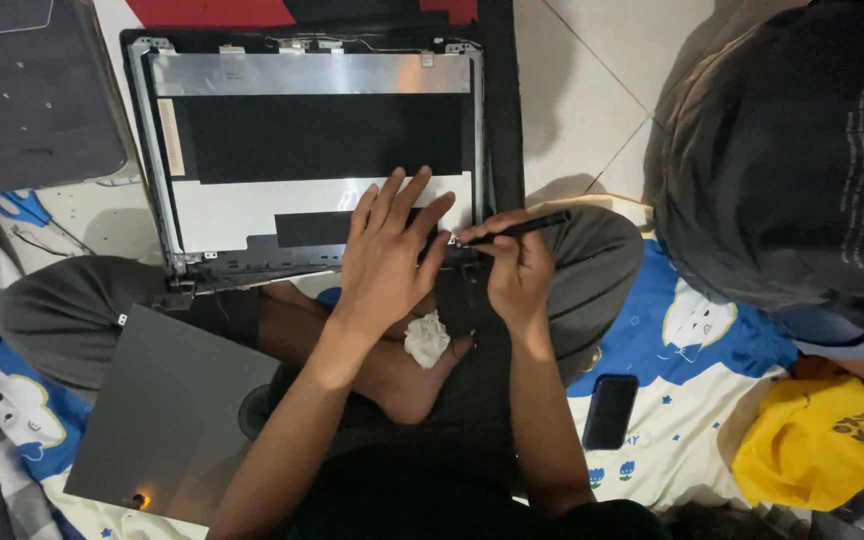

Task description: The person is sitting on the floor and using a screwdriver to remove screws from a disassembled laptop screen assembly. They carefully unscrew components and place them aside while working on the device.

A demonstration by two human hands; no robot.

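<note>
An opened laptop screen assembly [302,150] lies on the floor in front of my crossed legs, its silver and black panel back showing inside a dark frame. My left hand [387,255] rests flat, fingers spread, on the panel's lower right part. My right hand [520,270] holds a black screwdriver [517,230], whose tip points left at the frame's lower right corner. A crumpled white tissue [427,338] sits on my foot below my left hand.
A grey laptop lid [167,410] leans on my left knee. A dark laptop base [32,95] lies top left, blue scissors [17,208] beside it. A black phone [610,410] rests on the blue-and-white blanket. Another person in dark clothes [802,150] sits right, near a yellow cloth [817,440].
</note>
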